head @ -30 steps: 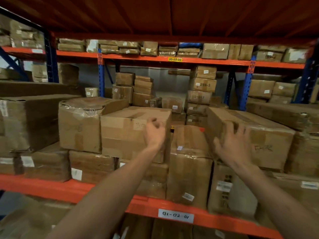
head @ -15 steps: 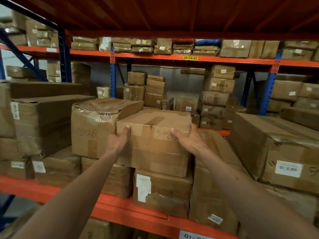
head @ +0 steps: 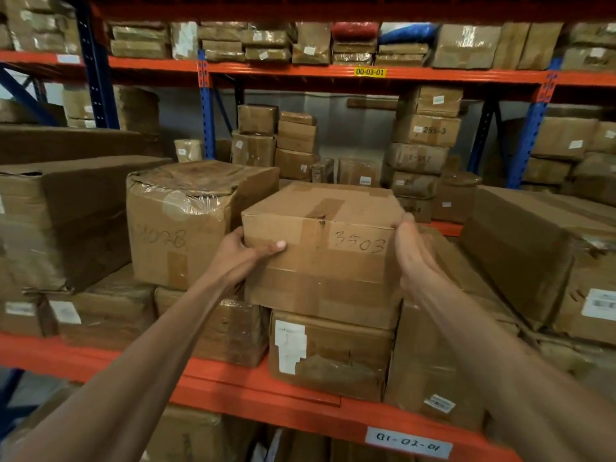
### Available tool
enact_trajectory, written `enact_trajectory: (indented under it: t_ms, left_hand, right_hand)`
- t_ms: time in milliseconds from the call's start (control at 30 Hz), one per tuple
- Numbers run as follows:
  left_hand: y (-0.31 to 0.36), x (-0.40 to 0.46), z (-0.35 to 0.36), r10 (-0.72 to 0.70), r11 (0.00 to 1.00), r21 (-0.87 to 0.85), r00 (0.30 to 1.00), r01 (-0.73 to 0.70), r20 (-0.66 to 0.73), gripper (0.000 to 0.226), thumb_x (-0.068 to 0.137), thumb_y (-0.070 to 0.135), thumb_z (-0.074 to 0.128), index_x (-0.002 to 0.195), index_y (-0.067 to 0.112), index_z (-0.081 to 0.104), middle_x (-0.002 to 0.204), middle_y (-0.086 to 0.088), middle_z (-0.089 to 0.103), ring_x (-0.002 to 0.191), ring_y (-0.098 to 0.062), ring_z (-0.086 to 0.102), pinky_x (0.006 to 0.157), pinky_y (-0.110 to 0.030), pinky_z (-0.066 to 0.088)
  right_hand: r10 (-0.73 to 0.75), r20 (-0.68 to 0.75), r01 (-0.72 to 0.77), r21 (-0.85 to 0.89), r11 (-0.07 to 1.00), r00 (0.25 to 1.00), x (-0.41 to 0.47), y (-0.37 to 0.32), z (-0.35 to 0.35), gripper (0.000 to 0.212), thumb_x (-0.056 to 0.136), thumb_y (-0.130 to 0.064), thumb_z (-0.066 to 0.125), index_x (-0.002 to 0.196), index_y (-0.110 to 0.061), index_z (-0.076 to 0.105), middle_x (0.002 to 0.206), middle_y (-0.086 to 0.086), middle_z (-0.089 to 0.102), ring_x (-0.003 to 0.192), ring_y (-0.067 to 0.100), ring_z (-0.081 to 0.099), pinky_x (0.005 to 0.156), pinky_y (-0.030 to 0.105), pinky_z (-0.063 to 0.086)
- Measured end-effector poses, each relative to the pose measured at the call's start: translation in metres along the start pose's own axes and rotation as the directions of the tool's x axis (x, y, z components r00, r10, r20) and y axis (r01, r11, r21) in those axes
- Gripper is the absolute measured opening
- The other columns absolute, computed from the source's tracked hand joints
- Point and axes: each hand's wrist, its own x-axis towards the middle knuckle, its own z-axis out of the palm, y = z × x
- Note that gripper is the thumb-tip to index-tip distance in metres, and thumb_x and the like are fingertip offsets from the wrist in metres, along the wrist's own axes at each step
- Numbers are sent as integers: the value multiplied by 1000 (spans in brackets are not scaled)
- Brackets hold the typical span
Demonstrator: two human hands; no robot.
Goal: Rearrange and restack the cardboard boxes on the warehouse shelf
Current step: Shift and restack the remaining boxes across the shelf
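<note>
A brown cardboard box marked 3503 [head: 326, 268] sits on top of a lower box with a torn white label [head: 333, 358], at the front middle of the shelf. My left hand [head: 245, 253] grips its left front corner, thumb across the front face. My right hand [head: 411, 251] is pressed against its right side. A plastic-wrapped box marked 1028 [head: 180, 225] stands just to its left, close to my left hand.
The orange shelf beam [head: 253, 391] runs along the front with a label Q1-02-01 [head: 408, 446]. A tall box [head: 430, 371] and a long box [head: 540, 258] stand to the right, a big box [head: 60, 221] to the left. More stacks [head: 423, 151] stand behind.
Both hands closed onto the 3503 box: the left thumb now lies across its front, the right hand moved to its right side. The box looks drawn slightly nearer; my view moved closer.
</note>
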Motion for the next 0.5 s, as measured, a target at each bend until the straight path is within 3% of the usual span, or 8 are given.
enact_trajectory:
  t_ms: [67, 100, 133, 200, 267, 333, 433, 500]
  left_hand:
    - [0, 7, -4, 14, 1000, 13, 1000, -14, 20, 62, 77, 30, 89, 128, 25, 53, 104, 16, 64, 94, -1, 62, 63, -9, 51]
    - [0, 10, -5, 15, 1000, 17, 1000, -16, 27, 61, 79, 26, 88, 127, 24, 52, 104, 15, 64, 95, -4, 62, 66, -10, 52]
    - [-1, 12, -5, 16, 1000, 24, 1000, -16, 27, 62, 79, 24, 88, 130, 21, 52, 109, 11, 65, 99, -9, 63, 76, -16, 54]
    - [-4, 18, -7, 18, 999, 39, 999, -20, 47, 72, 80, 23, 87, 140, 11, 49, 125, 0, 65, 112, -17, 62, 97, -31, 53]
    - [-11, 22, -7, 38, 997, 69, 998, -41, 54, 76, 81, 26, 87, 143, 10, 46, 122, 3, 66, 106, -11, 63, 89, -24, 53]
    - [-13, 20, -7, 69, 991, 113, 996, -74, 48, 77, 81, 31, 86, 143, 12, 44, 118, 8, 64, 100, -4, 61, 77, -14, 50]
    - [-9, 17, -8, 25, 991, 131, 998, -33, 58, 87, 80, 36, 87, 148, 10, 40, 139, -5, 59, 123, -21, 58, 102, -38, 52]
    - [0, 16, -11, -34, 982, 189, 994, 14, 105, 86, 80, 39, 87, 148, 10, 44, 141, -6, 59, 128, -25, 56, 108, -45, 49]
  right_hand:
    - [-27, -8, 27, -42, 999, 1000, -4, -3, 4, 38, 106, -47, 40, 118, -16, 58, 91, 1, 61, 79, 17, 54, 69, 32, 38]
    - [-41, -20, 39, -78, 996, 999, -6, -4, 6, 44, 106, -48, 39, 129, -15, 57, 90, -2, 58, 80, 18, 52, 77, 34, 39]
    - [-57, -25, 53, -120, 991, 998, -9, -6, 8, 50, 107, -49, 37, 138, -13, 54, 94, -2, 59, 86, 20, 54, 84, 35, 38]
    - [-61, -64, 49, -168, 984, 996, -13, -8, 14, 58, 107, -50, 33, 145, -11, 50, 124, 8, 62, 114, 28, 56, 99, 39, 38]
    - [-59, -105, 40, -179, 983, 993, -18, -9, 18, 60, 106, -51, 32, 145, -10, 51, 142, 13, 56, 129, 32, 51, 105, 40, 37]
    - [-71, -129, 45, -194, 980, 989, -22, -8, 18, 61, 104, -50, 31, 144, -10, 51, 145, 14, 54, 131, 33, 49, 105, 39, 37]
    - [-90, -165, 40, -287, 957, 982, -29, -6, 20, 67, 103, -53, 32, 154, -10, 38, 152, 17, 46, 138, 36, 43, 113, 45, 34]
    - [-202, -173, 114, -417, 902, 964, -36, -7, 25, 70, 103, -49, 41, 159, -12, 23, 161, 20, 30, 147, 39, 29, 120, 51, 25]
